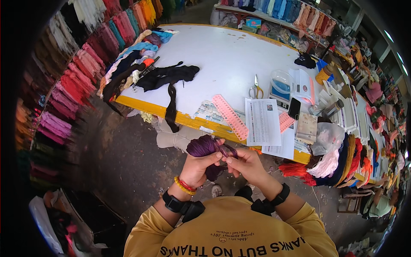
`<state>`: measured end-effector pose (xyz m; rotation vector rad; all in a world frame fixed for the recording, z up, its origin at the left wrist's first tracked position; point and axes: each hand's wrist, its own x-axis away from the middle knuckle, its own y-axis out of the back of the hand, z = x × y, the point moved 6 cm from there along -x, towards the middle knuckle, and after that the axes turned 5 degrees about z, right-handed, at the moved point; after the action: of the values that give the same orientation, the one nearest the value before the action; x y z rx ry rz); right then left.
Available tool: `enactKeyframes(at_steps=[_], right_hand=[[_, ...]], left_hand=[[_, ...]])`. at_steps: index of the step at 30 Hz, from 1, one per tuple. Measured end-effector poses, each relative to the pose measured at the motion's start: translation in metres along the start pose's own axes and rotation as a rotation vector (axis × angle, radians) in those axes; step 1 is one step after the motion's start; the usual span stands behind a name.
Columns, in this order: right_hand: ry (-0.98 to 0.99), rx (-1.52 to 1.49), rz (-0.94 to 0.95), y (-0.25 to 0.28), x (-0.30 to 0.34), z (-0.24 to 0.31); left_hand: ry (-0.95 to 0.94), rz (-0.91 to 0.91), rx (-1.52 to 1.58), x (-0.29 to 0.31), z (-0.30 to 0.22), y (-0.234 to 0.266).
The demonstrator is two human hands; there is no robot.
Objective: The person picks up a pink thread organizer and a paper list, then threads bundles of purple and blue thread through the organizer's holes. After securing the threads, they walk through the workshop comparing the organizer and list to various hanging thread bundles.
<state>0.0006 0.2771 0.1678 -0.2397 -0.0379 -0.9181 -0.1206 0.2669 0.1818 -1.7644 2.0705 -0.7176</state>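
Yarn (201, 147), dark purple and bundled, sits in front of us, just off the near edge of the surface (201, 51), probably held there so both hands can work freely. Our left grip (198, 168) is closed around the bundle, thumb on top, likely to stop it slumping. Our right grip (249, 165) is nearly shut, thumb and finger seeming to pinch strands at the bundle's right end, which would keep them from tangling. Farther out, we see pink hole-punched cards (230, 116) beside printed sheets (262, 124), presumably for matching. Scissors (256, 92) lie within reach, while black yarn (167, 77) rests apart to the left.
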Motion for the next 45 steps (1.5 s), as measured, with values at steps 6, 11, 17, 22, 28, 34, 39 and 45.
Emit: enactKeyframes(at_steps=[6,11,17,22,28,34,39,45], right_hand=[[-0.074,-0.096,0.039,0.002,-0.001,-0.004],[-0.147,-0.820,0.288,-0.002,0.003,-0.007],[0.144,-0.698,0.142,0.028,-0.005,0.011],[0.047,0.045,-0.129,0.001,-0.007,0.018],[0.035,0.066,-0.094,0.007,-0.008,0.013],[0.053,0.137,-0.033,0.008,-0.011,-0.001],[0.014,0.134,-0.049,0.007,-0.010,0.001],[-0.004,0.053,-0.082,0.010,-0.011,0.000]], left_hand=[[0.065,-0.031,-0.004,0.000,0.006,0.005],[0.183,0.090,0.200,0.004,0.021,0.013],[0.188,0.153,0.315,-0.001,0.024,0.007],[0.175,0.101,0.164,-0.004,0.028,0.000],[0.173,0.111,0.268,-0.005,0.026,-0.002],[0.031,0.052,0.121,-0.009,0.024,0.006],[0.035,-0.049,0.144,-0.007,0.021,0.008],[0.010,-0.071,0.154,-0.006,0.022,0.012]])
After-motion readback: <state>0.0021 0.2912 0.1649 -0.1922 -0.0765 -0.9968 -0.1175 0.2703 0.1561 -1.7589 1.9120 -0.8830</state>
